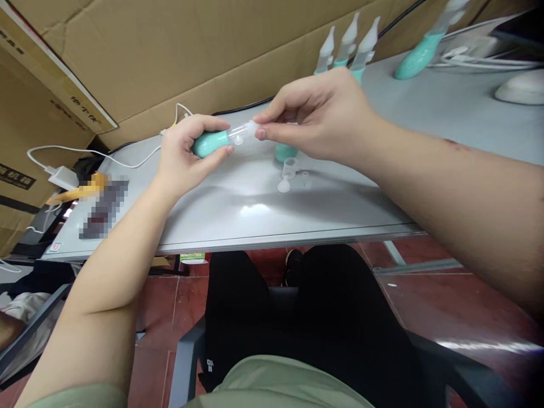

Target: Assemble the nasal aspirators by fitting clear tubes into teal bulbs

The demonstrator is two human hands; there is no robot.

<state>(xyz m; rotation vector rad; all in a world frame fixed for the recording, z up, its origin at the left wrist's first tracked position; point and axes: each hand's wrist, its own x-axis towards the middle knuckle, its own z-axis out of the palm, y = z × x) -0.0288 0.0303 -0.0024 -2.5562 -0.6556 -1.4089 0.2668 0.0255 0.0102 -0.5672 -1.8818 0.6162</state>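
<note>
My left hand (181,153) is closed round the teal bulb of a nasal aspirator (210,144), held tilted above the table. Its clear tube points right, toward my right hand (318,113). Thumb and forefinger of that hand pinch a small whitish piece (251,128) at the tube's end; my fingertips partly cover it. Below my right hand lie a clear plastic collar (291,165), a whitish rounded piece (283,185) and a tiny clear part (305,179). Just behind them a teal base (284,152) shows, mostly hidden by my hand.
Three aspirators with white pointed tips (349,35) stand at the back, and another aspirator (420,55) leans farther right. A white mouse (521,88) and cables lie at the right. On the left are a white charger (63,177) and a blurred dark object (104,209). Cardboard (204,51) backs the table.
</note>
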